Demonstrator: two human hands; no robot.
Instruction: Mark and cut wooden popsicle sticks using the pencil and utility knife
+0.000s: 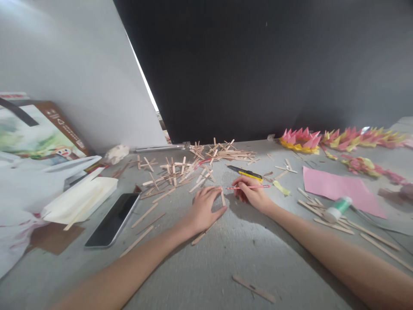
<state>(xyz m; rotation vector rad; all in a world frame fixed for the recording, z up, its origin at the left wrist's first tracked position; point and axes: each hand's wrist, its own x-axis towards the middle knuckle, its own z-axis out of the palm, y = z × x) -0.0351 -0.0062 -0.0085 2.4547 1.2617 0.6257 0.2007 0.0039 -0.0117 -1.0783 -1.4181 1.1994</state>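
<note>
Between the thumb and fingers of my left hand [206,207] is a short wooden craft stick [223,198], held near the grey tabletop. My right hand [250,193] grips a pink pencil [258,187], its tip pointing left toward that stick. Just beyond my right hand lies a yellow and black utility knife [247,173]. Another craft stick [201,237] lies partly under my left hand. A pile of loose and crossed craft sticks [180,168] spreads out beyond both hands.
A smartphone [112,220] and a cream tray [87,200] lie at left beside a white plastic bag [19,215]. At right are pink paper [338,189], a glue stick [337,209], and folded paper pieces [300,140]. A dark panel [258,73] stands behind. One craft stick [253,288] lies in front.
</note>
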